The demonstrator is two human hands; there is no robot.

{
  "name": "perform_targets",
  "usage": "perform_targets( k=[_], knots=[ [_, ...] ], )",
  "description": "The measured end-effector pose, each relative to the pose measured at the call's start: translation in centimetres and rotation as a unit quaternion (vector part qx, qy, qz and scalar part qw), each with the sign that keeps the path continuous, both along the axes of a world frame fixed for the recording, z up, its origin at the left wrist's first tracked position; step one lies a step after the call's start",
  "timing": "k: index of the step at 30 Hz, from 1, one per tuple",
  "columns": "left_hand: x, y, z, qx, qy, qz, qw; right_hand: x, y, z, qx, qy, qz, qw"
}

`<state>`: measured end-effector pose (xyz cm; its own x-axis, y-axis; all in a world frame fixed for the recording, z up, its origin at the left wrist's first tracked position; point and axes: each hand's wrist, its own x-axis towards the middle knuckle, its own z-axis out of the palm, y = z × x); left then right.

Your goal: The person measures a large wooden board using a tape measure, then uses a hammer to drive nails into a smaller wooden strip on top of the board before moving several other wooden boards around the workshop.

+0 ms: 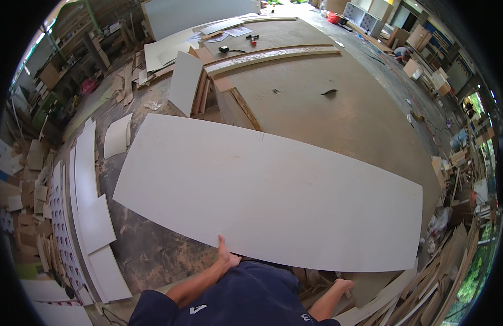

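Observation:
A large white panel (273, 195) lies across the space in front of my body, its far edge over a big brown board. My left hand (227, 257) grips the panel's near edge, the thumb on top and the fingers out of sight beneath. Just past the near edge, to the right, is my right hand (344, 285). It sits a little apart from the panel with its fingers curled; what they hold, if anything, is hidden.
Beyond the panel spreads the large brown board (365, 114), bearing a long pale strip (273, 58), a hammer (252, 39) and a tape measure (224, 49). White strips (88, 185) lie at left on the dusty floor. Wood offcuts (431, 277) are heaped at the near right.

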<state>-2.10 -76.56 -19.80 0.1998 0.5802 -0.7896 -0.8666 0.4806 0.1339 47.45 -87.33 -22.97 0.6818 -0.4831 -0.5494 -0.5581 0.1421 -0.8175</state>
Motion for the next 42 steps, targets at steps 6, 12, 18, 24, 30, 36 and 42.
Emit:
perform_targets(
  k=[6, 12, 18, 24, 30, 36, 42],
  knots=[
    [0.6, 0.1, 0.1, 0.012, -0.002, 0.029, 0.999, -8.0, 5.4, 3.0, 0.160, -0.024, -0.034, 0.986],
    [0.7, 0.5, 1.9, 0.012, -0.005, 0.036, 0.999, -10.1, 6.8, 4.8, 0.397, 0.022, 0.083, 0.914],
    [0.9, 0.7, 1.9, 0.021, -0.024, 0.042, 0.999, -9.6, 7.6, 5.8, 0.222, -0.085, 0.282, 0.929],
    [0.7, 0.6, 1.3, 0.026, -0.040, 0.032, 0.998, -8.3, 5.3, 1.5, -0.394, -0.043, 0.126, 0.910],
    [0.5, 0.4, 0.8, 0.011, -0.036, 0.039, 0.999, -8.9, 12.0, 7.3, -0.439, -0.438, 0.290, 0.729],
    [1.1, 0.7, 1.1, 0.016, -0.007, 0.042, 0.999, -8.8, 30.7, 10.5, -0.194, -0.463, 0.650, 0.570],
    [1.7, -0.2, 0.4, 0.014, 0.070, 0.055, 0.996, -11.1, 43.7, 10.9, -0.287, -0.603, 0.650, 0.362]
  ],
)
